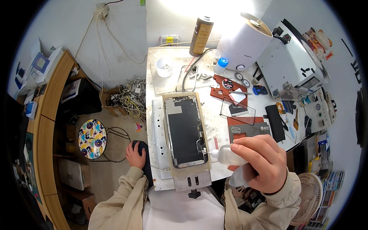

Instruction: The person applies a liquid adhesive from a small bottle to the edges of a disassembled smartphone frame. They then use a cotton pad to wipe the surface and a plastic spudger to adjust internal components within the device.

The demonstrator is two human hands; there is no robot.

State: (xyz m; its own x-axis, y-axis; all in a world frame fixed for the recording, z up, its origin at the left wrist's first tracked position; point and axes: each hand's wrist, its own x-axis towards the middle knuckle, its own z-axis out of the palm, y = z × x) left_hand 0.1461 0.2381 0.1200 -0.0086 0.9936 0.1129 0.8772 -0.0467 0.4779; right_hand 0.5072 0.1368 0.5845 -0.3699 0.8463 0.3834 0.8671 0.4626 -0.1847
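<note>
A phone screen assembly (185,132), its black back facing up, lies in a beige holder (207,138) at the near edge of the table. Below it sits a metal clamp plate (188,181) with a black knob (194,194). My right hand (264,163) grips a translucent squeeze bottle (230,156), tilted so that its thin nozzle points left at the screen's lower right edge. Whether the tip touches the screen, I cannot tell. Down to the left, my left hand (135,154) rests on my dark-clad knee with its fingers apart, holding nothing.
At the back stand a brown spray can (201,35), a white cylindrical appliance (241,42) and a white cup (164,67). Tweezers (240,92) lie on a red-brown mat (224,90). Right of the screen is a thin black frame (238,111). A patterned stool (92,138) stands on the floor.
</note>
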